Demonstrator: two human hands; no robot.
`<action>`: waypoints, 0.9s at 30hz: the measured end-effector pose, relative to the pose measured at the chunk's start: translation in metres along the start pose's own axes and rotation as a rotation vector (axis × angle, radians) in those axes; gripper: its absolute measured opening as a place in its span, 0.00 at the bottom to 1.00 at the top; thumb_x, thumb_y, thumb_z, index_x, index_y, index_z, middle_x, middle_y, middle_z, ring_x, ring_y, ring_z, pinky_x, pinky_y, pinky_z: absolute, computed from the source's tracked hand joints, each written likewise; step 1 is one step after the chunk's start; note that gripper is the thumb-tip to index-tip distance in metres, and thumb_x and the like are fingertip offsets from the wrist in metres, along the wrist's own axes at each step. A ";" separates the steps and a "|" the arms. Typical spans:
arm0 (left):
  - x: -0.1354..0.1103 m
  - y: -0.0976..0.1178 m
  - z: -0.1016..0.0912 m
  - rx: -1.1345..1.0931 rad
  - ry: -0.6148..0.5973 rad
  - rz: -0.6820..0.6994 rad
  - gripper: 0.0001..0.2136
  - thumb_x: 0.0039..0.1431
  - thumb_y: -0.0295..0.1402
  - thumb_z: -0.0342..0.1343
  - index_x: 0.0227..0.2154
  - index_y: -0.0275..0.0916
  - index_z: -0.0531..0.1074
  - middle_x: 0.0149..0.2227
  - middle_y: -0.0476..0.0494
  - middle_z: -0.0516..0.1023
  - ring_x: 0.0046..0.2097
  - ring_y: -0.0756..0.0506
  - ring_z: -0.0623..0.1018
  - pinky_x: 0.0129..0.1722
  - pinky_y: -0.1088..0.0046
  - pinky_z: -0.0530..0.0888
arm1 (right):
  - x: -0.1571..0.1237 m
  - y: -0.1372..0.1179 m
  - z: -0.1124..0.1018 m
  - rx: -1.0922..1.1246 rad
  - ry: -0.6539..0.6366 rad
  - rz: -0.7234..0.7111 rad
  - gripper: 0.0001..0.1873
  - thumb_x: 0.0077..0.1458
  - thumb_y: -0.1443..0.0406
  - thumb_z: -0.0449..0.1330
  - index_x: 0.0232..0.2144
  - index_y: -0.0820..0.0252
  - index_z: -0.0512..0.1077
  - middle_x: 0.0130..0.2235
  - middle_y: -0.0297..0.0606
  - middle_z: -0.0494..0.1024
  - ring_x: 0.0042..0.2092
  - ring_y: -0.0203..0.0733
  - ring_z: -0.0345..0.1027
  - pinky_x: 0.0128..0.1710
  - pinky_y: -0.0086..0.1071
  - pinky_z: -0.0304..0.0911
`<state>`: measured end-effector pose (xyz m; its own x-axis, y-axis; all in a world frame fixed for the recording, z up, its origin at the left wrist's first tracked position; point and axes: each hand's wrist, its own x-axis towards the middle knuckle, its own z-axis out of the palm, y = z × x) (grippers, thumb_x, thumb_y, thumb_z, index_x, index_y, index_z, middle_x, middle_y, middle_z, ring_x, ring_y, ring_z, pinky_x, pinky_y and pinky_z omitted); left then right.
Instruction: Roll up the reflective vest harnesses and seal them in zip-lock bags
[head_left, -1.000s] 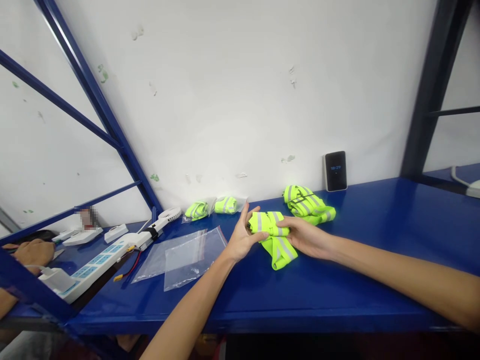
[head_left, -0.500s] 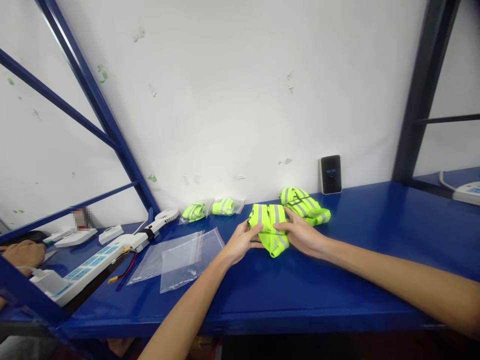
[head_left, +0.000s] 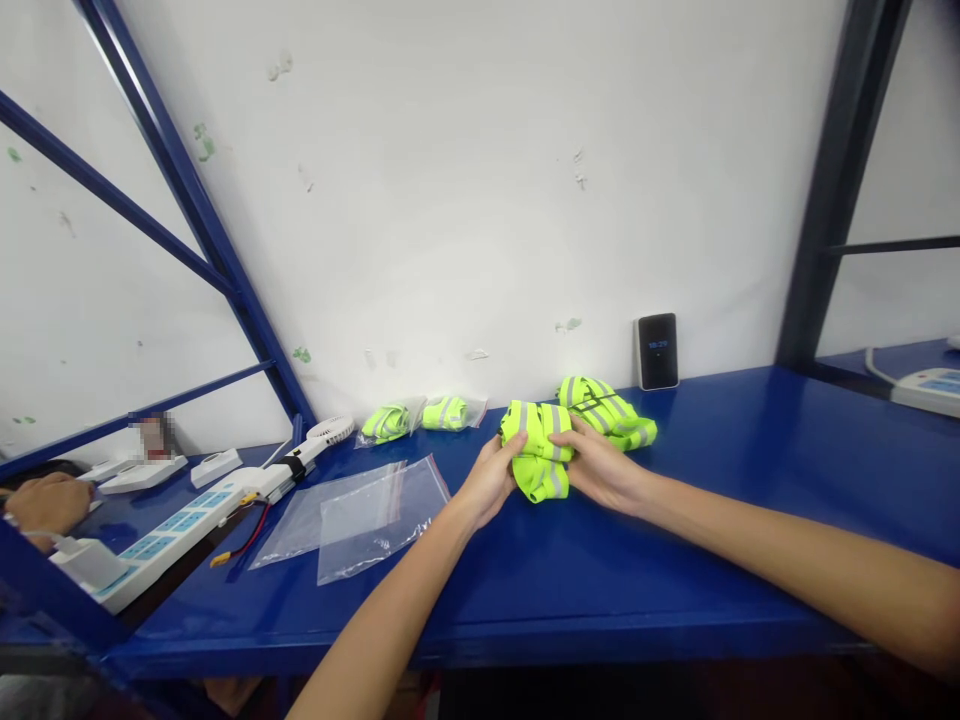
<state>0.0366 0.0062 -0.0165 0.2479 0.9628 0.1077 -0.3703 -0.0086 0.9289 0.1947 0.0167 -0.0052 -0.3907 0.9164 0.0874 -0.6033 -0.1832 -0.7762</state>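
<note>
A neon-yellow reflective strap [head_left: 541,432] with grey stripes is bunched in folds between my hands, its lower end hanging in a loop. My left hand [head_left: 491,480] grips its left side, thumb on the front. My right hand [head_left: 600,462] holds the right side, with the fingers partly hidden behind the folds. Just behind my right hand, a second yellow reflective bundle [head_left: 604,410] with black bands lies on the blue table [head_left: 675,560]. Two clear zip bags [head_left: 375,520] lie flat to the left, overlapping.
Near the wall sit two bagged yellow bundles [head_left: 444,413]. A black-faced clock [head_left: 657,351] stands at the back right. At left are a power strip [head_left: 176,525], a small white fan [head_left: 330,432], a red-black cable [head_left: 251,535] and another person's hand [head_left: 51,505].
The strap's hanging end has been drawn up and folded closer under the bundle. My left fingers have moved in behind it. The whole view has shifted slightly.
</note>
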 end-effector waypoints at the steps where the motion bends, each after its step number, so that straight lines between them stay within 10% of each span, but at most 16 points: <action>1: 0.002 0.000 0.001 0.012 0.026 0.000 0.24 0.56 0.43 0.61 0.52 0.36 0.69 0.49 0.34 0.77 0.46 0.40 0.79 0.46 0.64 0.76 | 0.000 -0.001 0.000 -0.007 0.009 -0.010 0.28 0.47 0.75 0.60 0.49 0.50 0.62 0.45 0.36 0.77 0.49 0.45 0.73 0.48 0.41 0.71; 17: -0.002 -0.002 -0.006 0.242 0.107 0.060 0.31 0.54 0.45 0.61 0.57 0.38 0.61 0.38 0.40 0.77 0.28 0.48 0.79 0.23 0.76 0.75 | 0.000 0.000 -0.010 -0.182 -0.041 -0.120 0.34 0.43 0.74 0.62 0.50 0.44 0.59 0.42 0.30 0.76 0.44 0.43 0.74 0.41 0.36 0.72; 23: -0.010 0.001 -0.004 0.486 -0.004 0.174 0.47 0.51 0.41 0.64 0.67 0.48 0.39 0.43 0.41 0.75 0.35 0.48 0.76 0.38 0.67 0.76 | 0.007 -0.001 -0.012 -0.116 0.059 -0.144 0.35 0.43 0.75 0.60 0.51 0.44 0.58 0.41 0.31 0.76 0.42 0.42 0.74 0.39 0.35 0.74; 27: -0.019 0.005 -0.013 1.088 -0.103 0.294 0.49 0.44 0.42 0.68 0.66 0.52 0.46 0.56 0.36 0.65 0.49 0.40 0.72 0.52 0.52 0.69 | 0.009 -0.004 -0.015 -0.082 0.176 -0.069 0.45 0.40 0.77 0.61 0.57 0.42 0.53 0.42 0.33 0.76 0.42 0.44 0.75 0.37 0.36 0.76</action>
<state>0.0187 -0.0084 -0.0188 0.3707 0.8584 0.3546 0.5373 -0.5096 0.6720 0.2040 0.0307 -0.0112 -0.2184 0.9752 0.0372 -0.5632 -0.0948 -0.8208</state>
